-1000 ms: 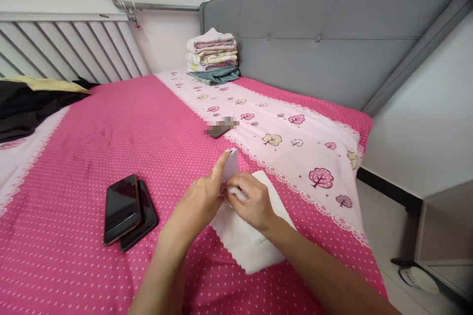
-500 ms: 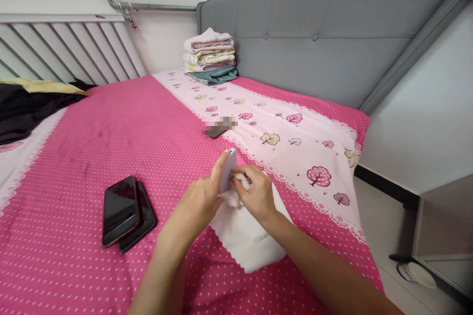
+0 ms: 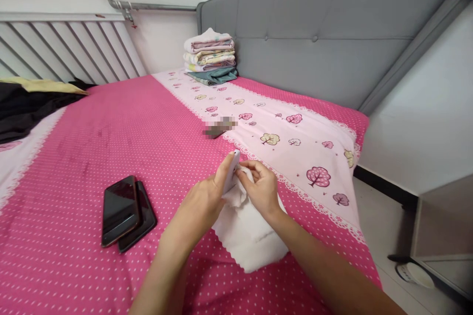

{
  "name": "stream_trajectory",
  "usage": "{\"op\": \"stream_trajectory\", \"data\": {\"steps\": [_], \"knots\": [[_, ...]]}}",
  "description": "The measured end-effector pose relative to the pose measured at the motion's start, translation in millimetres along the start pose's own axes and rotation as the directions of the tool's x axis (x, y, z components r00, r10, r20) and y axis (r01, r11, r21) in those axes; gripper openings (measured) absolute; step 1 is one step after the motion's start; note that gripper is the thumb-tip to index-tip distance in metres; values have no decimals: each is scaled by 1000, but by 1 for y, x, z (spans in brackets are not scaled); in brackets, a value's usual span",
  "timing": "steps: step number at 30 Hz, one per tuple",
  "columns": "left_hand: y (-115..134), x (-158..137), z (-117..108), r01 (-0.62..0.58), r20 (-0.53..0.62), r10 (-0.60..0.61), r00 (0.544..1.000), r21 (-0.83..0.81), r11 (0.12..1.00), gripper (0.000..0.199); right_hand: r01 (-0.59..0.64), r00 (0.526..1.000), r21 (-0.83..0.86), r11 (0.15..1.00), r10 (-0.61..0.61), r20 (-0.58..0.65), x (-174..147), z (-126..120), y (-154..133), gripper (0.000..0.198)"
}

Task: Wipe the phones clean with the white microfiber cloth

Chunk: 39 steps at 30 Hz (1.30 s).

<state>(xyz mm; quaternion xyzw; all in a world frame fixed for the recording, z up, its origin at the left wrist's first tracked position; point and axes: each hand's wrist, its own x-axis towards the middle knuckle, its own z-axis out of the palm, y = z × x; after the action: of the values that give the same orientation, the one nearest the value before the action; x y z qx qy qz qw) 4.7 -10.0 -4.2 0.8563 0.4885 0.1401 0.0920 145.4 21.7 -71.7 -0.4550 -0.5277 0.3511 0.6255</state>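
Note:
Upright on its edge, a pale lilac phone is gripped in my left hand, the thumb stretched along its side up to the top. My right hand pinches a bunched part of a white cloth against the phone's right side. The rest of the cloth, with its scalloped edge, hangs and spreads below both hands over the pink bedspread. The phone's lower end is hidden by my left hand and the cloth.
Two dark phones lie overlapping at the left on the dotted bedspread. Beyond my hands lies a blurred-out flat object. Folded cloths are stacked by the grey headboard. Dark clothing lies far left.
The phone has tilted and shifted slightly to the right. My right hand has moved a little to the right and up, bringing the pinched cloth higher along the phone.

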Motion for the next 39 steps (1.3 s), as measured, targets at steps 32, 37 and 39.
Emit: {"op": "stream_trajectory", "data": {"steps": [32,37,39], "knots": [[6,-3,4,28,27,-34,999,213,977,75,488,872,-200,850,-484,72,-10,-5,-24,16],[10,-4,3,12,38,-24,999,276,961,77,414,906,-226,882,-424,8,-6,-8,-24,13],[10,-4,3,11,38,-23,999,286,958,79,379,919,-231,896,-393,-15,-4,-9,-23,12]]}}
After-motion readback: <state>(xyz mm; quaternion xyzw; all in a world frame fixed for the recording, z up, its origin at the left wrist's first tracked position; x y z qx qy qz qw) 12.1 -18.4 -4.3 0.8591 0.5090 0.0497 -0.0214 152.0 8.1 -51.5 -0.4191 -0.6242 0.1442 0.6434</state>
